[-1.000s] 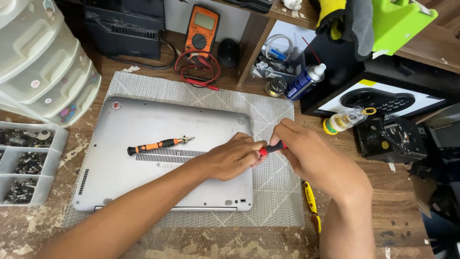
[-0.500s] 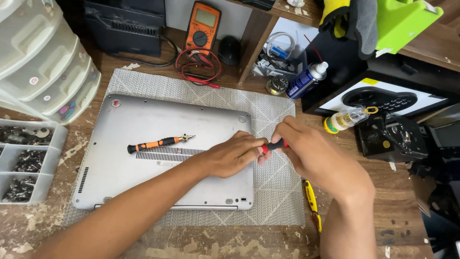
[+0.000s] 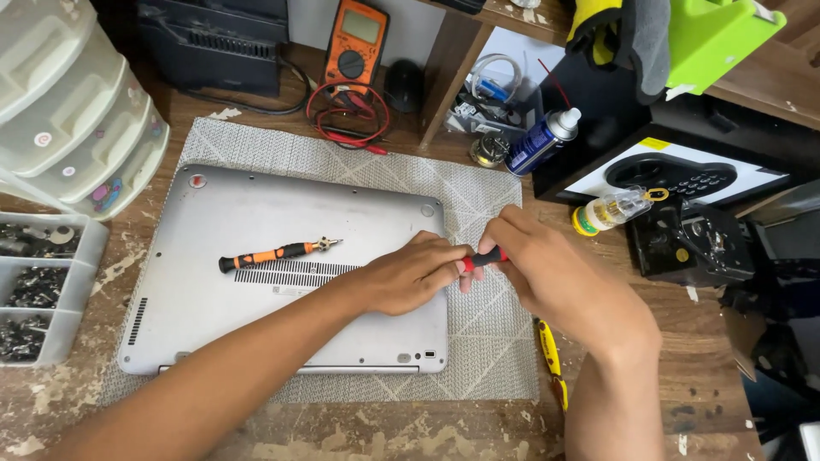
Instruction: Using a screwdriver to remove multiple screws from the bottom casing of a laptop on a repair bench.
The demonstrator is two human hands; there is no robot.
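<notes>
The left hand (image 3: 408,277) and right hand (image 3: 547,273) meet over the right edge of the overturned silver laptop (image 3: 256,248), both pinching a small red-and-black screwdriver (image 3: 485,257). Its long axis lies nearly level, running left to right; the tip is hidden under the left fingers. An orange-and-black screwdriver (image 3: 278,253) rests on the laptop, tip pointing right. The grey mat (image 3: 478,358) lies beneath. Farther back stand a blue spray can (image 3: 541,141) and an orange multimeter (image 3: 354,43).
</notes>
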